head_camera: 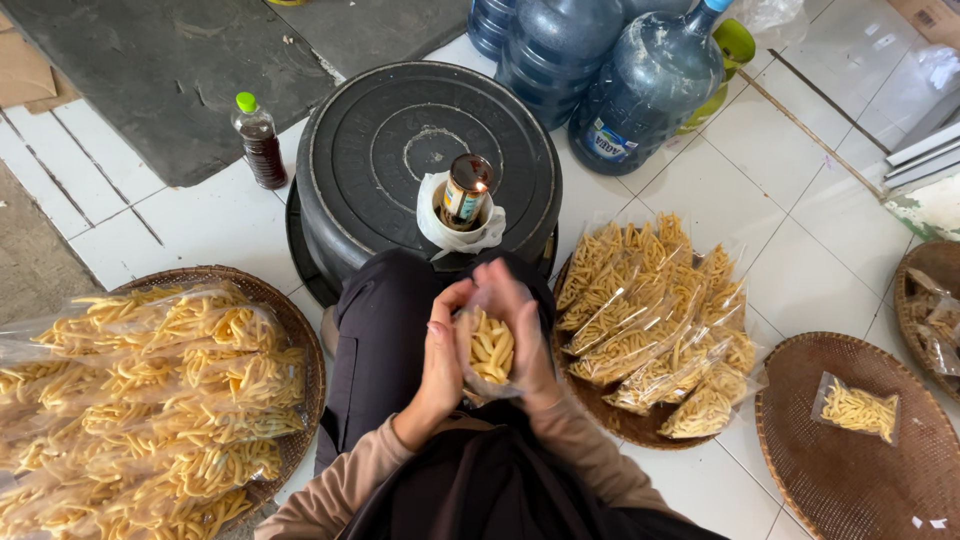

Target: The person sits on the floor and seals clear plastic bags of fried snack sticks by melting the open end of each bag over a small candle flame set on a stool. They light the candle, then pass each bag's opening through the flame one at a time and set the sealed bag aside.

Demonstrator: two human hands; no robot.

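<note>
A small clear plastic bag of yellow stick snacks point(491, 347) is held upright over my lap. My left hand point(444, 355) grips its left side, and my right hand point(521, 325) wraps its right side and top edge. Just beyond the bag, a small bottle lamp with a lit flame point(466, 189) stands in a white cup on an upturned black tub point(400, 150).
A woven tray point(300, 330) at my left holds large bags of snacks point(140, 400). Another tray at right carries several small sealed bags point(655, 320). A third tray point(830, 470) holds one small bag point(858, 408). Water jugs point(640, 90) and a dark bottle point(261, 142) stand behind.
</note>
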